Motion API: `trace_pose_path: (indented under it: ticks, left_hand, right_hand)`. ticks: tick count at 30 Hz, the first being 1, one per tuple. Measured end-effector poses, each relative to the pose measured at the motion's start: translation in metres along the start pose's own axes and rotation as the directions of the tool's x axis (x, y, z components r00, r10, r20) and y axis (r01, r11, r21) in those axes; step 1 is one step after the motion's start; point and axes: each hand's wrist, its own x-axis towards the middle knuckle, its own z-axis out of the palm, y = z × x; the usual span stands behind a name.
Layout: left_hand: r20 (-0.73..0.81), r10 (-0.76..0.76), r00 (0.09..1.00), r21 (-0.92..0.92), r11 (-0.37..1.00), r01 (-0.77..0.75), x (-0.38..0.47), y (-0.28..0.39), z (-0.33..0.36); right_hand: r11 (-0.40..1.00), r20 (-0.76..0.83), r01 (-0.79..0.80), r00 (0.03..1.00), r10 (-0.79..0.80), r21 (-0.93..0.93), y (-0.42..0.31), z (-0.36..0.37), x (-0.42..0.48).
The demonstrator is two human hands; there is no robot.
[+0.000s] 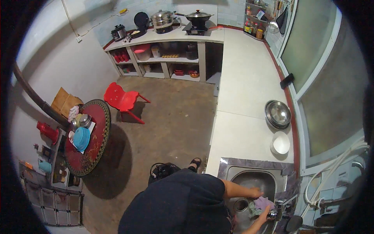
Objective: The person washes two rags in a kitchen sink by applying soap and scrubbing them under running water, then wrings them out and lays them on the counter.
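Observation:
A steel sink lies in front of me at the lower right. Over its basin is a purple cloth, with a light green cloth against its lower left side. My right hand grips the purple cloth along its lower edge, close to the chrome faucet. At the cloth's upper edge is my left hand; its fingers are too small and blurred to show whether they hold the fabric. Left of the cloths the round drain is visible.
Beyond the sink, white bowls and steel basins stand on the white counter by the window. Hoses hang at the right. Behind me are a red chair and a round red table with covered dishes.

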Motion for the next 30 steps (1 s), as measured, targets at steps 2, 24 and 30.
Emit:
trace_pose_path:
  ticks: [2,24,30]
  left_hand:
    - [0.090,-0.062,0.994,-0.129,0.989,0.074,-0.005,-0.006,0.004]
    - [0.595,-0.140,0.792,-0.615,0.555,0.560,-0.056,0.049,0.000]
    - [0.703,-0.088,0.706,-0.550,0.561,0.618,-0.050,0.020,0.004]
  right_hand:
    - [0.998,-0.005,0.032,0.999,-0.032,0.051,-0.013,-0.001,-0.004]
    - [0.960,-0.375,0.139,0.926,-0.039,0.242,-0.102,0.031,-0.084]
    - [0.979,-0.466,-0.151,0.862,0.199,0.139,-0.001,0.020,-0.037]
